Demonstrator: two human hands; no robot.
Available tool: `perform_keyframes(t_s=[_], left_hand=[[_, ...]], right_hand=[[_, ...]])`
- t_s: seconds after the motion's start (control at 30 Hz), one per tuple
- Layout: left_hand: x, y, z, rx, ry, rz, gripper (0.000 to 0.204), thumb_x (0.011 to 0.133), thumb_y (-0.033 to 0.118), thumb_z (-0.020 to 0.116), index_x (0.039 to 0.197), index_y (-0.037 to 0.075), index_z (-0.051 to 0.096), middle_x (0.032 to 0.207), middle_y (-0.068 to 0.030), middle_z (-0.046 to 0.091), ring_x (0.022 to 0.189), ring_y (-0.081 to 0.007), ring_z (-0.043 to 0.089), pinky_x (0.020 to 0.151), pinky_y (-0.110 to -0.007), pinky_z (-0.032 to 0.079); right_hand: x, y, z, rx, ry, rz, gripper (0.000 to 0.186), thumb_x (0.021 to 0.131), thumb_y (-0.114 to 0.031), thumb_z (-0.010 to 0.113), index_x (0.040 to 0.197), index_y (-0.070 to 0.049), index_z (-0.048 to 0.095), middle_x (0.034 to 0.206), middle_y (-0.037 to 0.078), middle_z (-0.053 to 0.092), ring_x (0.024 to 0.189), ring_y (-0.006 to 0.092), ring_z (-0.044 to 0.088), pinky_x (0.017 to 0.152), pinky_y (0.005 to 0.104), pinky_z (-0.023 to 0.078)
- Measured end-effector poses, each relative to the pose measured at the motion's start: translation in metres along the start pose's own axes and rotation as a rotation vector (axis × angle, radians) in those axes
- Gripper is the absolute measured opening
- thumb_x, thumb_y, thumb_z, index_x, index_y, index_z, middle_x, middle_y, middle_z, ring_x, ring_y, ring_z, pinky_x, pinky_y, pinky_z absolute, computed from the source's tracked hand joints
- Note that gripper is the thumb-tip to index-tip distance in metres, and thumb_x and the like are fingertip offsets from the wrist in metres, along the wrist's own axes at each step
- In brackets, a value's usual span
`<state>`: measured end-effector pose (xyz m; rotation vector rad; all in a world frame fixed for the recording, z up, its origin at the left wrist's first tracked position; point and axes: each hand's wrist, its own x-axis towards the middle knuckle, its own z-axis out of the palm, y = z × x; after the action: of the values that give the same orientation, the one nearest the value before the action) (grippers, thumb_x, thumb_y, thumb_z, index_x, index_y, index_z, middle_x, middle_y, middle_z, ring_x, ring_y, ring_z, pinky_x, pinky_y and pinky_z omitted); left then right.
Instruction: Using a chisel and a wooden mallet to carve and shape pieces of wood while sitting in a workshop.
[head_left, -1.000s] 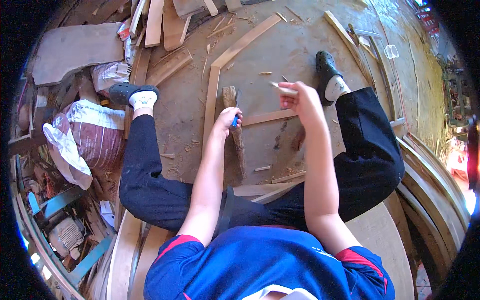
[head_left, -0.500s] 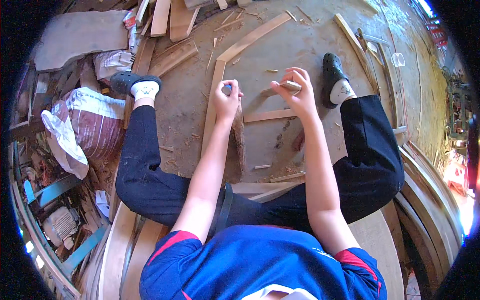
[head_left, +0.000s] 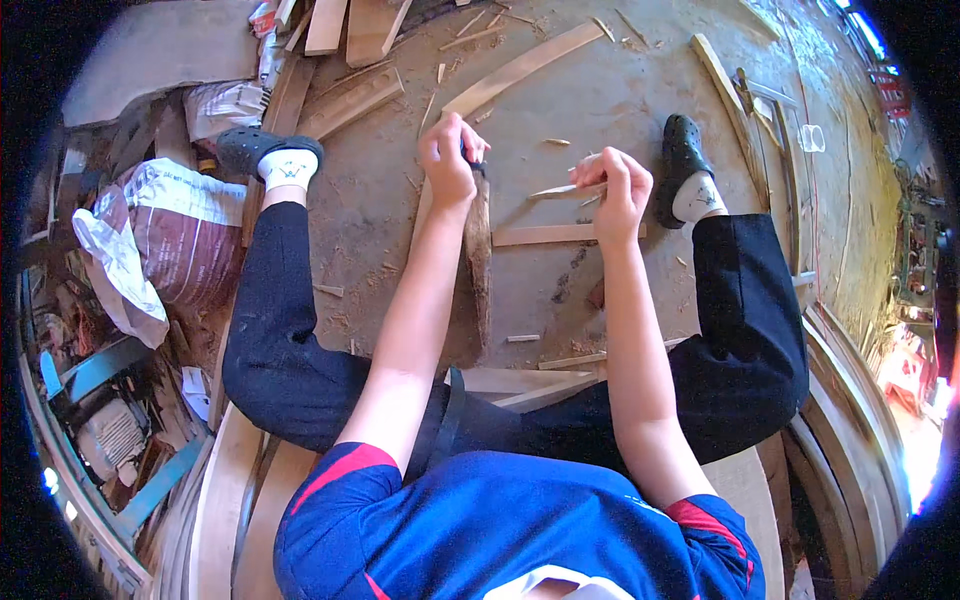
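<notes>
My left hand (head_left: 447,162) is closed at the upper end of a long dark brown piece of wood (head_left: 478,265). A small dark object shows at its fingers, too covered to name. The brown piece runs from beneath that hand back toward me. To the right, my right hand (head_left: 620,188) is closed, its fingers pinching a slim, pale, pointed wood piece (head_left: 553,191) whose tip points left. The fingers hide its other end. The two hands are apart, both above the floor between my spread legs.
A curved wooden strip (head_left: 525,70) and a crosswise batten (head_left: 545,235) lie on the dusty floor among shavings. Boards (head_left: 345,105) pile up at the far left, near a brown-and-white sack (head_left: 190,235). A long plank (head_left: 725,95) lies beyond my right foot.
My left hand has moved slightly up and away from me. The right hand has shifted a little right and turned, its fingers closing in, and the wood piece now points left.
</notes>
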<state>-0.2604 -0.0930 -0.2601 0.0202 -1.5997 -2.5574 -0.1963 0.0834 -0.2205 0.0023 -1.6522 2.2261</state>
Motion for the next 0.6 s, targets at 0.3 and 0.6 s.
perform_keyframes(t_s=[0.3,0.6], left_hand=[[-0.034,0.001,0.024,-0.209,0.093,0.002,0.036,0.088,0.031,0.038,0.057,0.011,0.037,0.046,-0.0009,0.034,0.043,-0.0141,0.032,0.052,-0.033,0.035],[-0.034,0.0,0.031,-0.175,0.088,0.044,0.036,0.087,0.029,0.04,0.056,0.01,0.038,0.045,-0.0012,0.034,0.041,-0.0136,0.032,0.051,-0.033,0.036]], right_hand=[[-0.003,0.007,0.015,-0.021,0.292,-0.069,0.041,0.097,-0.027,0.053,0.063,-0.005,0.046,0.058,0.003,0.051,0.053,0.0088,0.048,0.052,0.0256,0.047],[0.0,0.011,0.021,-0.006,0.236,-0.072,0.035,0.098,-0.018,0.044,0.067,-0.003,0.048,0.062,0.006,0.052,0.056,0.0138,0.051,0.056,0.0367,0.056]])
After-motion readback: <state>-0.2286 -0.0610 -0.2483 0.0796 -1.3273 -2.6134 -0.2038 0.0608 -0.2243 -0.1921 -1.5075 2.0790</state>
